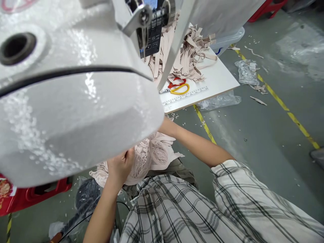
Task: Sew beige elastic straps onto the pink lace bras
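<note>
Grey, littered floor (255,141) lies beyond a white sewing machine (106,114); the left hand (121,164) grasps beige lace fabric (143,160); the right hand (166,126) is mostly hidden, its grip unclear.

The machine (83,114) overhangs the left fingers (130,158); straps (183,62) and scissors (172,90) obstruct the tabletop (222,79); passage lies rightward over the floor (255,135).

Grey-green floor (258,141), yellow-black tape lines (274,94), red stool (27,202).
</note>
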Available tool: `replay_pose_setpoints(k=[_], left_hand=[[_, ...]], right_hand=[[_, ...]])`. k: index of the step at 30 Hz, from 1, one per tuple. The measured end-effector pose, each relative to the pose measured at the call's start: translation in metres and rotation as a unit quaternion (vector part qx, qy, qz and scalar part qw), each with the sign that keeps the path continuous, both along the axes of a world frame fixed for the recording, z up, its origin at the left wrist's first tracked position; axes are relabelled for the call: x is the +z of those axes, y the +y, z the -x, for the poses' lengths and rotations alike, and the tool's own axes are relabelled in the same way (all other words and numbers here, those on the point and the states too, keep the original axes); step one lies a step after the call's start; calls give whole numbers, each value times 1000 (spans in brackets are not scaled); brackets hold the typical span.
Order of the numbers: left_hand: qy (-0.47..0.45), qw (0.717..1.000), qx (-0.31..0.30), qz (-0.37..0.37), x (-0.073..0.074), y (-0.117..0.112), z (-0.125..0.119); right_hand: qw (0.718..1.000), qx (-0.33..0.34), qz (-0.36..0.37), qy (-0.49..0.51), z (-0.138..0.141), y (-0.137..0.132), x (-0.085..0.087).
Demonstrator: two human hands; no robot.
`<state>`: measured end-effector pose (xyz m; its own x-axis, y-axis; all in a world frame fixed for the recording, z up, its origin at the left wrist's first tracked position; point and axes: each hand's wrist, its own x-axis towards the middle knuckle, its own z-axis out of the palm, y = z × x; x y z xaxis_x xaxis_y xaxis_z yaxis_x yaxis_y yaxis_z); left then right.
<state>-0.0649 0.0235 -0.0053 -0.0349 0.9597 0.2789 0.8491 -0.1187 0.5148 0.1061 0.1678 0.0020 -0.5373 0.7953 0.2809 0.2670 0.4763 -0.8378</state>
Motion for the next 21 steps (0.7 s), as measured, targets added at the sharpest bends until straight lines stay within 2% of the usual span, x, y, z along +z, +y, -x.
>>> replay_pose_setpoints(k=[3, 9, 15, 21], left_hand=[[8, 1000, 2, 4, 2, 1, -1], [3, 1000, 5, -3, 5, 0, -2], [32, 999, 22, -38, 5, -2, 4], [40, 997, 33, -51, 8, -3, 5]], right_hand=[[1000, -22, -2, -6, 3, 3, -6], [999, -1, -35, 14, 10, 14, -25], [999, -1, -42, 5, 12, 13, -26], [998, -14, -42, 41, 16, 10, -28]])
